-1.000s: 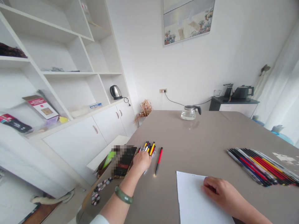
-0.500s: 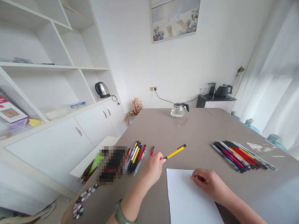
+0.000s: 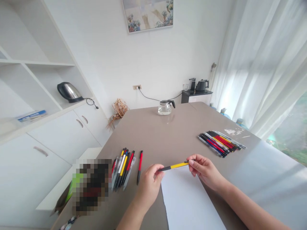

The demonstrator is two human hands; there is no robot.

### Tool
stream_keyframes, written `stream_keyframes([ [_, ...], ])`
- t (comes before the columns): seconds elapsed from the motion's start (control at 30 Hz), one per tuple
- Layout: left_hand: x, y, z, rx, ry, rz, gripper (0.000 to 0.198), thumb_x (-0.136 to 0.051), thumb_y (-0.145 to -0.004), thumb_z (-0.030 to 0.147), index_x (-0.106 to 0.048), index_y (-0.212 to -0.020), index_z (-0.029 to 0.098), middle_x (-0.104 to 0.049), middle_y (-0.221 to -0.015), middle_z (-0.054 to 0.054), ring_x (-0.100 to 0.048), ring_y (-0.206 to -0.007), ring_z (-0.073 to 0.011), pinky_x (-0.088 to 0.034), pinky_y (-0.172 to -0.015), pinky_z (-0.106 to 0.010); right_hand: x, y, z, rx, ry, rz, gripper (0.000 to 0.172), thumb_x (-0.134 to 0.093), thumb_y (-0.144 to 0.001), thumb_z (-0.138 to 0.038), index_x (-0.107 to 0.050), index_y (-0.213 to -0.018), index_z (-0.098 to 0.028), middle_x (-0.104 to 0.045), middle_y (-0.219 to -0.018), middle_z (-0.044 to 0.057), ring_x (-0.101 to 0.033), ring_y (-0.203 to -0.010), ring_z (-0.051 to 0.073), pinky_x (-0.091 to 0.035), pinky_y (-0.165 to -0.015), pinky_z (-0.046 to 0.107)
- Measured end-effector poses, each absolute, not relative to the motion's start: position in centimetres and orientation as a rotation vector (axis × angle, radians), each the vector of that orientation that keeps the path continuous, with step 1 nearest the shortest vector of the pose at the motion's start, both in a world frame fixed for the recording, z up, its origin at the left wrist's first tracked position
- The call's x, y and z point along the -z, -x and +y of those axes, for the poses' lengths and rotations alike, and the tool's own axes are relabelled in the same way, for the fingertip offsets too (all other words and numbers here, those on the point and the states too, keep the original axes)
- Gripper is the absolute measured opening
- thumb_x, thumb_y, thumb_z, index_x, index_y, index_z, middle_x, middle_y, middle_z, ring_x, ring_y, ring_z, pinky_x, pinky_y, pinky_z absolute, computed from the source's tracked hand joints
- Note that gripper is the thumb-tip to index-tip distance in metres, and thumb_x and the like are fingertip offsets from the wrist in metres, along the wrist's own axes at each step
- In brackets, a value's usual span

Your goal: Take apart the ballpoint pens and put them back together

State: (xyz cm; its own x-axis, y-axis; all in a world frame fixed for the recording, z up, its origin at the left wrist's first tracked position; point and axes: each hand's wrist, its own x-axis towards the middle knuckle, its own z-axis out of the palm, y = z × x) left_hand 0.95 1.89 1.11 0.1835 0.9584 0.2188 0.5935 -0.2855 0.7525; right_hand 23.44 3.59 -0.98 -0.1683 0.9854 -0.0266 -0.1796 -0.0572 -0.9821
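Observation:
A yellow and black pen (image 3: 177,165) is held between my two hands, above the far edge of a white sheet of paper (image 3: 189,198). My left hand (image 3: 151,180) pinches its black tip end. At the other end, by the clip, the fingers of my right hand (image 3: 202,169) are closed on it. A single red and black pen (image 3: 140,166) lies on the table to the left of my left hand. Beside it is a loose bunch of pens (image 3: 123,167) in several colours. On the right, a wider row of pens (image 3: 219,143) lies side by side.
Far back on the brown table (image 3: 144,127) stands a glass pot (image 3: 164,108) with a black handle. A pixelated dark object (image 3: 93,185) is at the left edge. White scraps (image 3: 233,131) lie near the right edge. Shelves with a kettle (image 3: 70,92) line the left wall.
My right hand has left the paper and taken the clip end of the yellow pen. My left hand has brought the pen lower and nearer. The view has turned right.

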Motion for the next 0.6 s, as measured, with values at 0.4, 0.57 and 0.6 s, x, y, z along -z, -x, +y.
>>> stream_keyframes([
  [0.4, -0.31, -0.57, 2.21, -1.019, -1.973, 1.467, 0.020, -0.046, -0.080, 0.029, -0.062, -0.085, 0.018, -0.065, -0.081, -0.005, -0.060, -0.076, -0.0163, -0.047, -0.070, -0.026, 1.55, -23.90, 3.74, -1.496, 1.015, -1.178, 0.029, -0.056, -0.073, -0.041, -0.054, -0.084, -0.015, -0.054, -0.057, 0.001, -0.044, -0.049, 0.009, -0.035, -0.047, 0.022],
  [0.57, -0.76, -0.54, 2.15, -0.989, -2.014, 1.459, 0.022, -0.043, -0.081, 0.029, -0.062, -0.082, 0.018, -0.064, -0.076, -0.005, -0.059, -0.070, -0.0152, -0.046, -0.065, -0.024, 1.57, -24.20, 3.72, -1.463, 0.989, -1.240, 0.027, -0.056, -0.073, -0.041, -0.053, -0.082, -0.015, -0.056, -0.060, 0.002, -0.047, -0.052, 0.010, -0.037, -0.050, 0.024],
  [0.6, -0.95, -0.56, 2.10, -0.969, -2.023, 1.467, 0.024, -0.042, -0.081, 0.030, -0.062, -0.079, 0.017, -0.063, -0.072, -0.004, -0.058, -0.067, -0.0147, -0.045, -0.062, -0.023, 1.56, -24.25, 3.69, -1.460, 0.982, -1.255, 0.027, -0.056, -0.073, -0.041, -0.052, -0.082, -0.016, -0.057, -0.061, 0.002, -0.048, -0.053, 0.010, -0.038, -0.051, 0.024],
])
